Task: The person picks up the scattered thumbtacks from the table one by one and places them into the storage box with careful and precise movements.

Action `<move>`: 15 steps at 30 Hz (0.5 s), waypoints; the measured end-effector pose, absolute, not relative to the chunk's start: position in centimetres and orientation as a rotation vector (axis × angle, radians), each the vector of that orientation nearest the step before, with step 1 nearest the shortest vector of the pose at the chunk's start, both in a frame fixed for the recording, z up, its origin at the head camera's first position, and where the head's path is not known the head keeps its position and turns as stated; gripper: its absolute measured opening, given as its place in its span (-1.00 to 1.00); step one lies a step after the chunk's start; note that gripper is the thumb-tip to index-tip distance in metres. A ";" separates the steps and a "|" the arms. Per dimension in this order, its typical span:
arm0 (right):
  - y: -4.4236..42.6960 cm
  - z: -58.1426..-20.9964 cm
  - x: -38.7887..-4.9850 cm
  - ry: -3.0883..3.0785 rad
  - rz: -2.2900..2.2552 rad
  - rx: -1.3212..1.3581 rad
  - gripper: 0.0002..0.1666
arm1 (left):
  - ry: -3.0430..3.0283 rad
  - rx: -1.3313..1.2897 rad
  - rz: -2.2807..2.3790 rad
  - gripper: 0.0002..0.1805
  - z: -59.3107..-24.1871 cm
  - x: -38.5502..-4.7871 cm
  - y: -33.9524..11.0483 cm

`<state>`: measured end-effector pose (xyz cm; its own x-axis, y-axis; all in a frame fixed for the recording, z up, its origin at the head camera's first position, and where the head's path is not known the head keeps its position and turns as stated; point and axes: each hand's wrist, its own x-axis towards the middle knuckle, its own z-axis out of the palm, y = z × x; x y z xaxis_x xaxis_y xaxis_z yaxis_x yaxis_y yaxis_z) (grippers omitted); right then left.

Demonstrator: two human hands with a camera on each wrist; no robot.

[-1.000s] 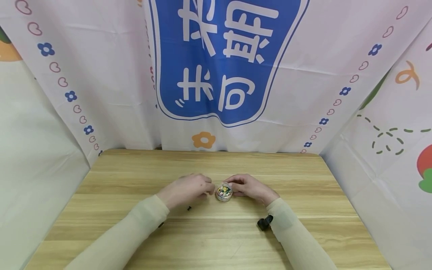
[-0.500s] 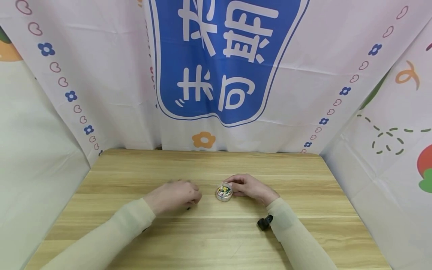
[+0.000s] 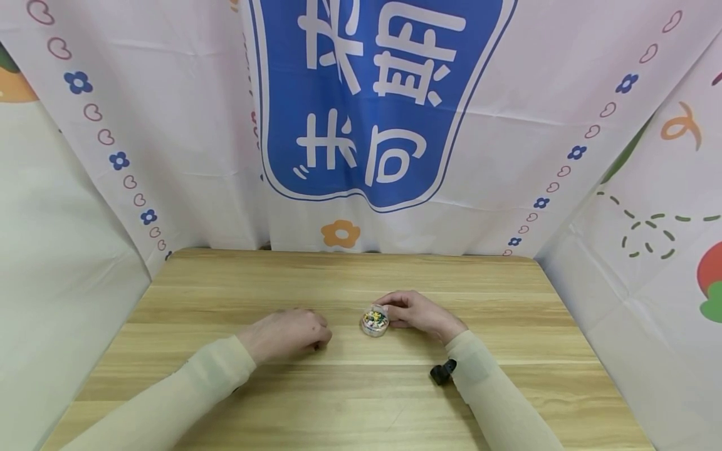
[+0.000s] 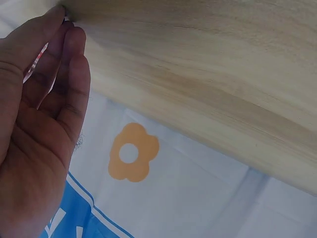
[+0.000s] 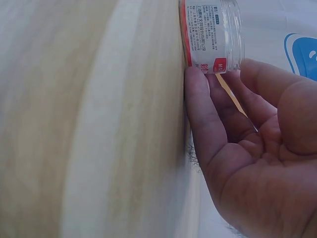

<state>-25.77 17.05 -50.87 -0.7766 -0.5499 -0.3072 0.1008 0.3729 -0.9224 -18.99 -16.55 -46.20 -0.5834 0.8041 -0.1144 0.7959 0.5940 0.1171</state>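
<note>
A small clear round jar of multicoloured push pins stands upright and uncovered near the middle of the table. Its printed white and red label shows in the right wrist view. My right hand steadies the jar from the right, thumb by the rim and fingers against the side. To the jar's left, my left hand is down at the tabletop. Its thumb and fingertips pinch a tiny dark push pin, mostly hidden by the fingers.
The wooden table ends at the back against a hanging white cloth with blue and orange prints. More cloth hangs on both sides. A black wrist camera sits at my right sleeve.
My left hand has moved away from the jar, leftward and down to the dark push pin on the table, and now pinches it. The right hand and the jar have stayed still.
</note>
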 end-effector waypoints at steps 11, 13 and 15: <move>17.0 -50.7 -25.7 2.050 -1.437 -0.392 -0.55 | 2.694 1.371 0.166 -0.79 -45.5 -20.0 -15.3; 17.0 -50.7 -25.7 2.046 -1.439 -0.397 -0.56 | 2.699 1.362 0.192 -0.83 -45.4 -20.3 -14.9; 17.0 -50.8 -25.7 2.043 -1.440 -0.407 -0.55 | 2.706 1.357 0.218 -0.85 -45.3 -20.5 -14.6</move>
